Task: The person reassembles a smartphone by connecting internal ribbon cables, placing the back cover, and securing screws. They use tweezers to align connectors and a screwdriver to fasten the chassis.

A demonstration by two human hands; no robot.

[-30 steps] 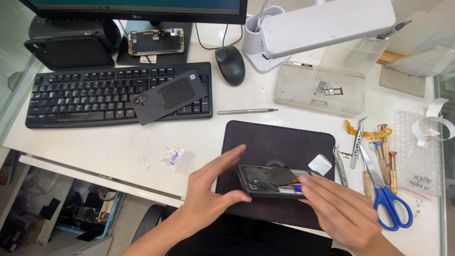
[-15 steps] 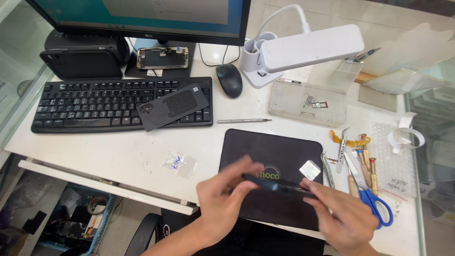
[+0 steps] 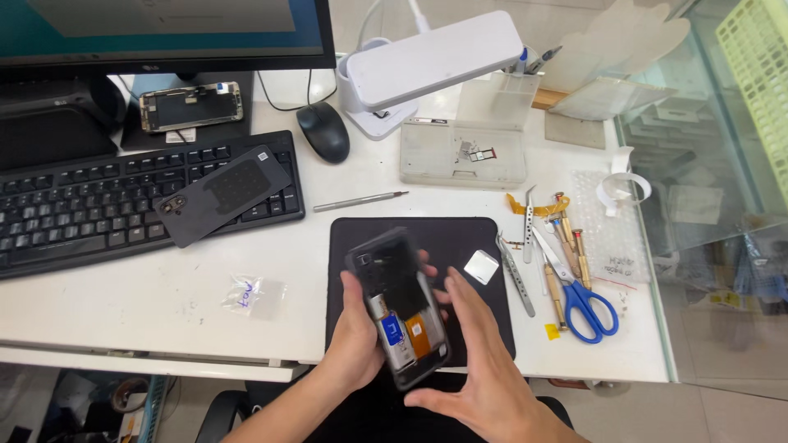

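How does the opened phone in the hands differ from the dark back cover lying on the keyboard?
The opened phone is held up over the black mat by the left hand, with the right hand beside it; the back cover lies flat and untouched on the keyboard. The opened phone shows inner parts, blue and orange patches; the back cover shows a plain dark face. Both are dark, phone-sized rectangles.

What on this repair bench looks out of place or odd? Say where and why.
A dark phone back cover lies askew across the keyboard keys. The opened phone in the left hand shows bare internals.
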